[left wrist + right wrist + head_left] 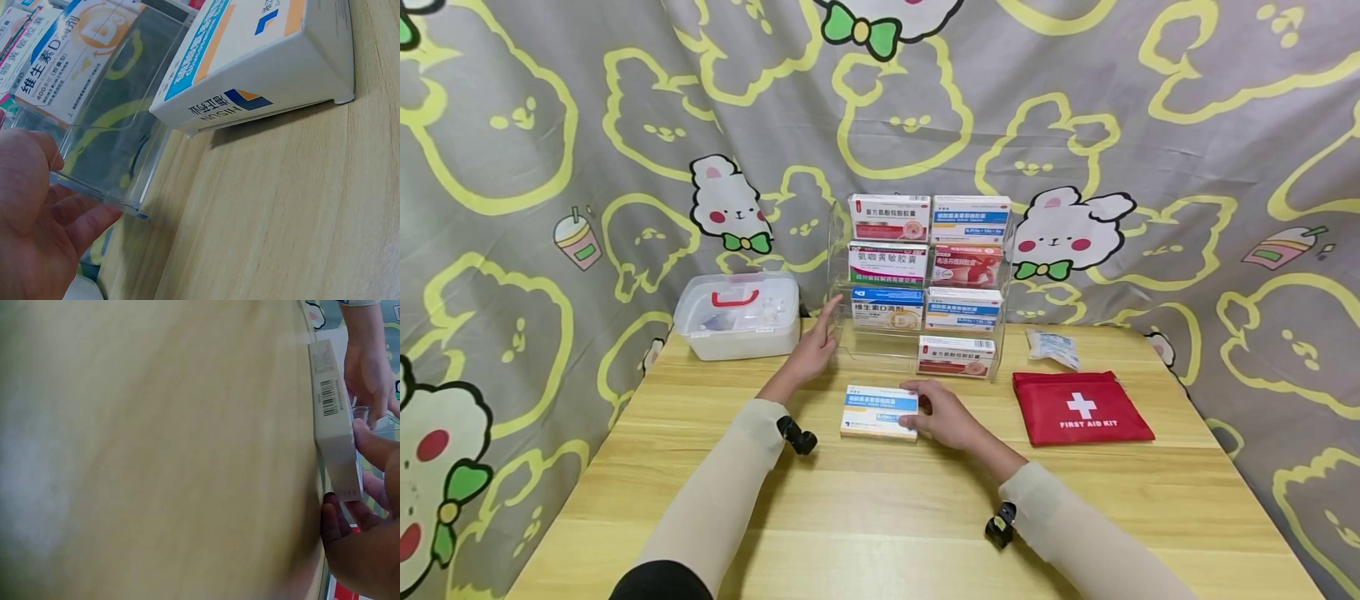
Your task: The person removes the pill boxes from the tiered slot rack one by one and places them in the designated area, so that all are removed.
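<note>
The right hand (946, 417) pinches the right-hand end of a white-and-blue HISUN glucosamine sulfate capsule box (868, 408), its thumb and fingers bent and parted only by the carton. The box is at the table's middle, at 12 o'clock from the person; whether its base touches the wooden table (880, 517) I cannot tell. At 10 to 11 o'clock from that box, the left hand (811, 354) holds the left edge of the clear display rack (880, 360) between thumb and fingers, the index finger reaching up its side. A vitamin D drops box (887, 310) sits in the rack at 2 o'clock from this hand. A red first aid kit pouch (1082, 412) lies at 3 o'clock from the right hand.
</note>
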Motion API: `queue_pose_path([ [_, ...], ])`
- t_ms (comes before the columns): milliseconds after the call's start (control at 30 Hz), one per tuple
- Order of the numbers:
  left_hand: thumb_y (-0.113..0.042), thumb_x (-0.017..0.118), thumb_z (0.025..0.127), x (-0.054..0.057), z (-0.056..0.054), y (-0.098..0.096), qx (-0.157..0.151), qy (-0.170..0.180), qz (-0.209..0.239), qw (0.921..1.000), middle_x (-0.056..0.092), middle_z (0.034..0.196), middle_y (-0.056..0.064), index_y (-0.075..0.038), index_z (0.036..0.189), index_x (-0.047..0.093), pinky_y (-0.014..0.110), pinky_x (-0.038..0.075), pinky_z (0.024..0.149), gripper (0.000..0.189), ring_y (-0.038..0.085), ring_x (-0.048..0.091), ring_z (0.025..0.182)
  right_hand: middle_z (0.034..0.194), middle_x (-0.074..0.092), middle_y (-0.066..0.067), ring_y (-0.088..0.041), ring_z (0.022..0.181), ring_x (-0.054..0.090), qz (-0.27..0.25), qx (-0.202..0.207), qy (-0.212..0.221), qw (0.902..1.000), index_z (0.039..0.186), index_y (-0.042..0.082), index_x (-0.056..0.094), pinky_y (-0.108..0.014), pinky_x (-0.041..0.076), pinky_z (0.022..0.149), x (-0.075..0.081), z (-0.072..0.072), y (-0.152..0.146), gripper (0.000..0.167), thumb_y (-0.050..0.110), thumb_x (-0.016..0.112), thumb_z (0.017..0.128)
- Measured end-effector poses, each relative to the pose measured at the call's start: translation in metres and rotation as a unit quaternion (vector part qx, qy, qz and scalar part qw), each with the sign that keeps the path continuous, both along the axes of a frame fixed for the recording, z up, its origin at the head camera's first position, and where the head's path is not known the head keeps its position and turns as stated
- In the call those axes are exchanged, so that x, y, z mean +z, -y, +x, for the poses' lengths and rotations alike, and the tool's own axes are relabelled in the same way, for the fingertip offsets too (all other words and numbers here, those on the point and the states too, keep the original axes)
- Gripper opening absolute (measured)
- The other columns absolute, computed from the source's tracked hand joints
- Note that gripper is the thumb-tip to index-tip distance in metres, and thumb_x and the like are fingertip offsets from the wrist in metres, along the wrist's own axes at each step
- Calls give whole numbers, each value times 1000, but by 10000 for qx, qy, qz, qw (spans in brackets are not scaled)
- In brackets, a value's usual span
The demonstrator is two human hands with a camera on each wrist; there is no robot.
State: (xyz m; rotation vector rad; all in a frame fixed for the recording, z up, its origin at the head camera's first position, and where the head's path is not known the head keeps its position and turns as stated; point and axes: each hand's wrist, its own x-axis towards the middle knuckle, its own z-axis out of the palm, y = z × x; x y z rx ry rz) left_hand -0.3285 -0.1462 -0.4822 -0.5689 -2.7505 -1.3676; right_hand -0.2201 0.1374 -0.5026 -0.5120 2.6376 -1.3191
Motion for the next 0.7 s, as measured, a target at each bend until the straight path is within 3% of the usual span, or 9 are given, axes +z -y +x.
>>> queue_pose_path([
  [200,2,40,104,0,0,1,15,79,-29,10000,24,167,26,-37,166,3,26,39,49,82,14,35,49,146,57,-9,-25,124,54,63,135,87,9999,145,12,59,-47,44,108,-4,-2,-2,55,26,76,95],
  [367,2,40,104,1,0,1,13,87,-33,10000,25,166,26,-38,166,3,25,38,49,82,14,35,50,148,56,-8,-27,135,51,70,224,246,9994,146,14,59,-50,40,114,-6,-6,-5,56,31,75,95],
  [700,3,40,104,-1,0,0,-2,70,48,10000,26,165,28,-37,166,4,25,40,48,82,14,38,50,156,41,-14,-36,134,46,-415,667,401,9961,143,19,60,-58,40,110,-6,-2,-10,57,28,80,91],
])
